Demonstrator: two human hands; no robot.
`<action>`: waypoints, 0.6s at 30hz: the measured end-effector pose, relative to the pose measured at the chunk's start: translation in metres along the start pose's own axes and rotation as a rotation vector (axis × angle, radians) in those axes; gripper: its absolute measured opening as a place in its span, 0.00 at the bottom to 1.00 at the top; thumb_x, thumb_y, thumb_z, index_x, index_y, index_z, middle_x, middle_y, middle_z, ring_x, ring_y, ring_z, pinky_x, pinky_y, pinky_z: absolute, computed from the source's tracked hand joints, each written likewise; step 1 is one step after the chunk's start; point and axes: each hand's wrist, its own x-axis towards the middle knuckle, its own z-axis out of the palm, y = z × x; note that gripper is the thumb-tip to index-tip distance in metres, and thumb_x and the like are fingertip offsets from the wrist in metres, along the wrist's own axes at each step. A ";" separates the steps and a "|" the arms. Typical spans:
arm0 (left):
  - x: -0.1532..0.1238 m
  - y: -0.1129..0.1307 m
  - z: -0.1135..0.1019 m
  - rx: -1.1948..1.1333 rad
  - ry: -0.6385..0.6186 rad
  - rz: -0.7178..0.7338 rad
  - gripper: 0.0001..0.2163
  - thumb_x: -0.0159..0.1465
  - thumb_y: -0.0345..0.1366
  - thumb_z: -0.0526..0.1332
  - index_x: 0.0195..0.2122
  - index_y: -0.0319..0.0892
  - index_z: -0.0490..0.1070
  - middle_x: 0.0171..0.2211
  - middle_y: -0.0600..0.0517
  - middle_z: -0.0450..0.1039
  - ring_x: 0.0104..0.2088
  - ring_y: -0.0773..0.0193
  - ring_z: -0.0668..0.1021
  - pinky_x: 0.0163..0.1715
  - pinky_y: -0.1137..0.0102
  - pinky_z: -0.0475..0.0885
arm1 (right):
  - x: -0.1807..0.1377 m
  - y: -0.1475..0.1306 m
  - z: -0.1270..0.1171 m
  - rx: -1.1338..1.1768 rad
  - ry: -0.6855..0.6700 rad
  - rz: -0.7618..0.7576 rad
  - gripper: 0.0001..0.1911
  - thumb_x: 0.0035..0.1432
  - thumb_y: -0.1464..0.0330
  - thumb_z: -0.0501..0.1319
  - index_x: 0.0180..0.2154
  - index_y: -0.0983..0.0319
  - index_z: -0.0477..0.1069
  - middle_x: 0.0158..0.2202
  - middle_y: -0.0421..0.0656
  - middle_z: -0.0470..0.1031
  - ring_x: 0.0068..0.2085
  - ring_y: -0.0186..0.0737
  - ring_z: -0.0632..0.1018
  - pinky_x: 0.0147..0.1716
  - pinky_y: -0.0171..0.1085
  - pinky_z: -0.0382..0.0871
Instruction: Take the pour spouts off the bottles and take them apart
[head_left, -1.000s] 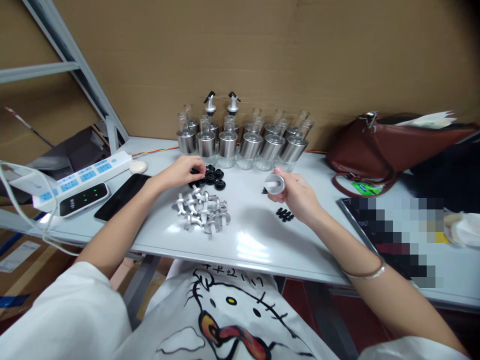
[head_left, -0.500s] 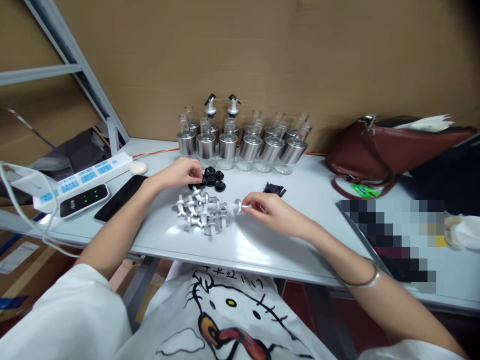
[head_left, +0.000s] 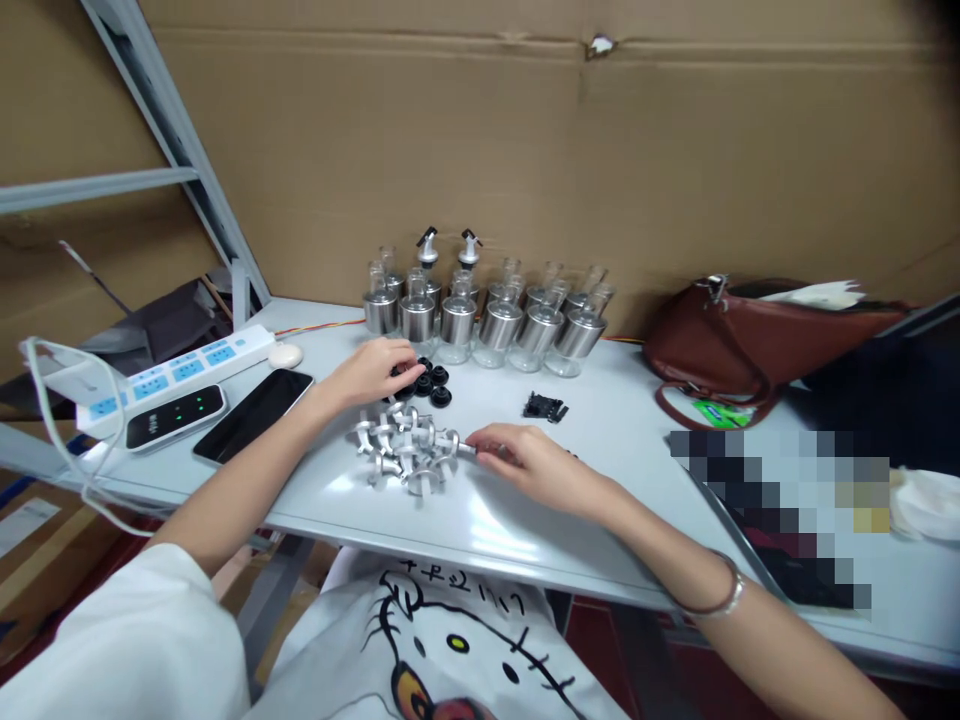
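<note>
My right hand [head_left: 529, 465] pinches the stem of a silver pourer spout [head_left: 454, 442], whose round flange is at the right side of a pile of similar spouts [head_left: 405, 460]. I cannot tell whether it touches them. My left hand [head_left: 379, 370] reaches over the left side of a cluster of black ribbed stoppers [head_left: 441, 396], its fingers curled together. What those fingertips hold, if anything, is hidden. Behind both hands stand rows of glass bottles with metal sleeves [head_left: 501, 325]. Two of the back bottles have silver pourers with black flip tops [head_left: 469, 248].
Small black parts [head_left: 545, 406] lie in a heap beyond my right hand. To the left are a black phone [head_left: 253, 415], a device with green lights [head_left: 176, 416], a power strip [head_left: 184, 372] and a white round case [head_left: 285, 356]. A brown bag [head_left: 780, 335] sits at right.
My right hand has brought the silver spout left to the pile's edge. My left hand stays at the black stoppers. The camera view has tilted up slightly.
</note>
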 end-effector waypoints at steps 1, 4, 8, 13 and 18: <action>0.000 0.000 0.001 0.017 0.018 0.019 0.16 0.67 0.40 0.50 0.27 0.39 0.69 0.28 0.49 0.70 0.30 0.63 0.72 0.33 0.69 0.65 | 0.000 -0.001 0.000 -0.009 0.006 0.000 0.12 0.62 0.70 0.53 0.43 0.62 0.73 0.40 0.45 0.78 0.37 0.38 0.76 0.38 0.36 0.68; 0.000 0.001 0.000 0.052 0.091 0.061 0.17 0.68 0.40 0.48 0.26 0.40 0.68 0.26 0.50 0.69 0.29 0.64 0.72 0.32 0.70 0.64 | -0.001 -0.001 -0.002 -0.036 0.025 0.002 0.13 0.63 0.69 0.53 0.43 0.61 0.74 0.40 0.45 0.79 0.37 0.38 0.77 0.39 0.36 0.68; -0.001 0.001 -0.005 0.112 0.175 0.088 0.19 0.70 0.39 0.46 0.23 0.40 0.66 0.21 0.53 0.67 0.25 0.66 0.69 0.30 0.71 0.62 | 0.001 0.002 -0.007 -0.099 0.031 0.029 0.13 0.62 0.69 0.53 0.40 0.60 0.76 0.34 0.43 0.80 0.31 0.37 0.77 0.33 0.35 0.67; -0.002 0.001 -0.004 0.155 0.262 0.109 0.21 0.70 0.38 0.47 0.19 0.41 0.63 0.18 0.54 0.65 0.21 0.67 0.67 0.26 0.71 0.60 | 0.011 0.002 -0.038 -0.157 0.377 0.029 0.11 0.60 0.66 0.54 0.34 0.61 0.75 0.31 0.44 0.80 0.28 0.39 0.77 0.31 0.37 0.68; -0.003 0.003 -0.003 0.160 0.352 0.110 0.23 0.70 0.37 0.47 0.16 0.41 0.57 0.14 0.56 0.60 0.17 0.68 0.62 0.23 0.70 0.57 | 0.055 -0.003 -0.099 -0.120 0.755 -0.041 0.07 0.56 0.68 0.58 0.36 0.61 0.73 0.36 0.45 0.79 0.36 0.41 0.79 0.39 0.40 0.72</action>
